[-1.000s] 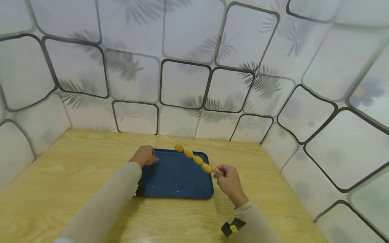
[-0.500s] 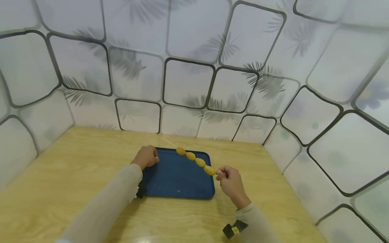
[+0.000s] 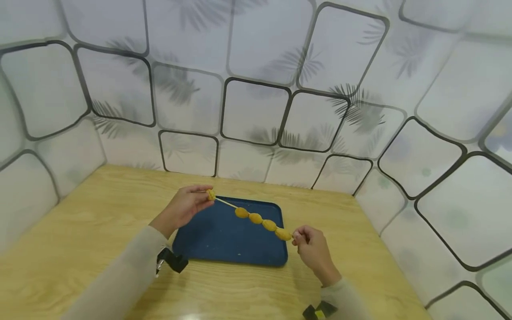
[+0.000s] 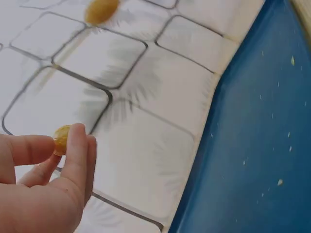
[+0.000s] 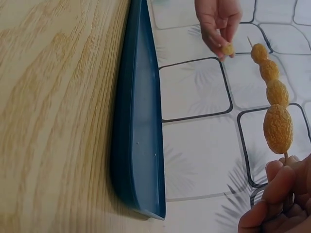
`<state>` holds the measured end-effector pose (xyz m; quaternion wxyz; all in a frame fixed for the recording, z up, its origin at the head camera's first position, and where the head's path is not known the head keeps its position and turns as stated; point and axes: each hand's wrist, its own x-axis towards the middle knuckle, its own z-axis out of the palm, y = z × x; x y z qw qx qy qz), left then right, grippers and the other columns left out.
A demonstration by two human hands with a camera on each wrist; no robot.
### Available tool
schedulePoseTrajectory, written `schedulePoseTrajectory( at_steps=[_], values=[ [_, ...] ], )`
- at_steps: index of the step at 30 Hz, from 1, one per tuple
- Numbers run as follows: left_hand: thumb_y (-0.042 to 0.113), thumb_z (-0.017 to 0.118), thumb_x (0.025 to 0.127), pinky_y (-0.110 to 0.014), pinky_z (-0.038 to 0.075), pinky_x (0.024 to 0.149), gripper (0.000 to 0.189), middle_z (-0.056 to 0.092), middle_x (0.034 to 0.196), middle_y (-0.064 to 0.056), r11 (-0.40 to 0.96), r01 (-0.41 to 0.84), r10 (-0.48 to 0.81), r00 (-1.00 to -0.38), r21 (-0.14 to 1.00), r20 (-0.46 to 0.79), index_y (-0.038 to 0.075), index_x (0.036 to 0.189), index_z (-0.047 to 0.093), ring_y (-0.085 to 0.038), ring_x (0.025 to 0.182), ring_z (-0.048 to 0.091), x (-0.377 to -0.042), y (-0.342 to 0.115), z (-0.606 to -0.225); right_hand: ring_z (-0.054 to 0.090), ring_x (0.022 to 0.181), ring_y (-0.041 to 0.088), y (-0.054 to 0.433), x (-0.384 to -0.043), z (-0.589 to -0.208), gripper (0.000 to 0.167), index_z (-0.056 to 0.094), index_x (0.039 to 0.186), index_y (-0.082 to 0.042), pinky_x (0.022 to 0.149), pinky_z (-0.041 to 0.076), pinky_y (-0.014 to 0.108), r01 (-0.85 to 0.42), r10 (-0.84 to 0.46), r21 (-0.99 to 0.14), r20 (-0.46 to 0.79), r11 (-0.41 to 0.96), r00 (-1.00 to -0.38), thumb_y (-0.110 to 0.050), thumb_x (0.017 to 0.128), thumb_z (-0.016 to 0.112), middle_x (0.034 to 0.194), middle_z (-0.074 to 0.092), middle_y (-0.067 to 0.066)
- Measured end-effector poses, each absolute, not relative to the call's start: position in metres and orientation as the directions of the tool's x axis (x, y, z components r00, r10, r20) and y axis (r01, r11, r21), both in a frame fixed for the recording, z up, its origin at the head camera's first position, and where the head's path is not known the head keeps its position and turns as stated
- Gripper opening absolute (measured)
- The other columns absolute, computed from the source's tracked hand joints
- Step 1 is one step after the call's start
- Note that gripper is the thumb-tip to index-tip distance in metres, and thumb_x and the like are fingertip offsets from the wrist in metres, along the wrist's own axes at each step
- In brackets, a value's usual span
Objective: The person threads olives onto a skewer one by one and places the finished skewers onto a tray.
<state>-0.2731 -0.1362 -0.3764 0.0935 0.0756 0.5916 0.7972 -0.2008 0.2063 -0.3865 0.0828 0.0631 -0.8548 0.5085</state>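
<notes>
My right hand [image 3: 314, 251] pinches the near end of a thin wooden skewer [image 3: 226, 202], which slants up to the left over the tray. Several wrinkled golden small potatoes [image 3: 269, 225] are threaded in a row close to that hand, leaving the far stretch of stick bare. Between thumb and fingers my left hand [image 3: 184, 206] holds one more small potato [image 4: 61, 140]. It lines up with the skewer's tip in the head view. From the right wrist, the held potato [image 5: 227, 49] appears off to the side of the tip, so contact is unclear.
Below the skewer a dark blue rectangular tray [image 3: 232, 242] lies on the wood-grain table [image 3: 120, 213], with small pale crumbs on it. Patterned wall covering [image 3: 256, 111] closes off the back and both sides.
My left hand has risen from the tray's left side, turned, and brought a small potato into view near the skewer's tip. The right hand keeps its hold, shifting slightly right and down in view.
</notes>
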Motion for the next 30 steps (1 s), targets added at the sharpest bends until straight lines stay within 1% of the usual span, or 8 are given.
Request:
schedulePoseTrajectory(
  at_steps=[3, 7, 9, 12, 14, 16, 24, 30],
  values=[
    [-0.006, 0.040, 0.102, -0.026, 0.051, 0.090, 0.044, 0.045, 0.127, -0.020, -0.326, -0.048, 0.258, -0.965, 0.944, 0.040, -0.012, 0.144, 0.030, -0.012, 0.098, 0.062, -0.264, -0.135, -0.374, 0.049, 0.056, 0.014, 0.207, -0.198, -0.387, 0.013, 0.060, 0.085, 0.007, 0.049, 0.042, 0.022, -0.200, -0.029, -0.858, 0.211, 0.474, -0.977, 0.007, 0.096, 0.052, 0.070, 0.057, 0.008],
    [-0.002, 0.045, 0.102, -0.028, 0.052, 0.090, 0.041, 0.052, 0.108, -0.008, -0.365, -0.023, 0.279, -0.956, 0.931, 0.086, -0.008, 0.142, 0.037, -0.012, 0.093, 0.062, -0.255, -0.133, -0.372, 0.049, 0.056, 0.014, 0.208, -0.198, -0.388, 0.013, 0.060, 0.085, 0.008, 0.049, 0.044, 0.022, -0.203, -0.018, -0.854, 0.222, 0.479, -0.975, 0.008, 0.096, 0.052, 0.070, 0.057, 0.008],
    [0.002, 0.047, 0.102, -0.028, 0.052, 0.089, 0.034, 0.054, 0.101, -0.005, -0.400, -0.030, 0.288, -0.953, 0.916, 0.095, -0.002, 0.136, 0.045, -0.012, 0.089, 0.062, -0.252, -0.133, -0.372, 0.050, 0.056, 0.014, 0.208, -0.198, -0.387, 0.014, 0.060, 0.084, 0.007, 0.049, 0.044, 0.022, -0.200, -0.005, -0.855, 0.226, 0.479, -0.974, 0.008, 0.096, 0.052, 0.070, 0.057, 0.008],
    [0.005, 0.050, 0.101, -0.028, 0.053, 0.086, 0.020, 0.055, 0.094, -0.002, -0.478, -0.061, 0.309, -0.945, 0.876, 0.102, 0.008, 0.121, 0.056, -0.013, 0.085, 0.061, -0.248, -0.133, -0.372, 0.050, 0.056, 0.013, 0.208, -0.198, -0.386, 0.015, 0.060, 0.084, 0.006, 0.050, 0.045, 0.022, -0.191, 0.012, -0.859, 0.223, 0.476, -0.975, 0.007, 0.096, 0.053, 0.070, 0.057, 0.007],
    [0.005, 0.051, 0.101, -0.028, 0.053, 0.086, 0.015, 0.057, 0.094, -0.002, -0.536, -0.088, 0.330, -0.937, 0.840, 0.113, 0.012, 0.112, 0.060, -0.013, 0.085, 0.060, -0.246, -0.133, -0.372, 0.050, 0.056, 0.013, 0.207, -0.198, -0.385, 0.015, 0.060, 0.083, 0.006, 0.050, 0.045, 0.022, -0.186, 0.020, -0.863, 0.220, 0.470, -0.975, 0.007, 0.096, 0.053, 0.070, 0.057, 0.007],
    [0.004, 0.051, 0.101, -0.028, 0.053, 0.086, 0.015, 0.057, 0.095, -0.003, -0.583, -0.108, 0.353, -0.927, 0.806, 0.131, 0.012, 0.107, 0.062, -0.014, 0.086, 0.061, -0.244, -0.133, -0.373, 0.050, 0.056, 0.014, 0.207, -0.197, -0.384, 0.015, 0.060, 0.083, 0.006, 0.050, 0.045, 0.022, -0.181, 0.024, -0.869, 0.216, 0.461, -0.976, 0.007, 0.096, 0.052, 0.070, 0.057, 0.008],
    [-0.003, 0.045, 0.102, -0.027, 0.052, 0.087, 0.021, 0.059, 0.104, -0.007, -0.662, -0.106, 0.400, -0.887, 0.742, 0.231, 0.008, 0.108, 0.062, -0.016, 0.093, 0.063, -0.241, -0.135, -0.376, 0.050, 0.056, 0.013, 0.208, -0.197, -0.383, 0.015, 0.060, 0.083, 0.007, 0.048, 0.043, 0.022, -0.174, 0.036, -0.886, 0.209, 0.429, -0.977, 0.007, 0.096, 0.052, 0.069, 0.057, 0.007],
    [-0.003, 0.045, 0.101, -0.026, 0.052, 0.087, 0.021, 0.060, 0.104, -0.007, -0.661, -0.094, 0.386, -0.893, 0.745, 0.230, 0.008, 0.108, 0.062, -0.016, 0.094, 0.064, -0.240, -0.137, -0.379, 0.050, 0.055, 0.013, 0.209, -0.198, -0.383, 0.016, 0.059, 0.084, 0.007, 0.048, 0.043, 0.022, -0.180, 0.041, -0.897, 0.215, 0.405, -0.976, 0.007, 0.097, 0.051, 0.068, 0.057, 0.008]
  ],
)
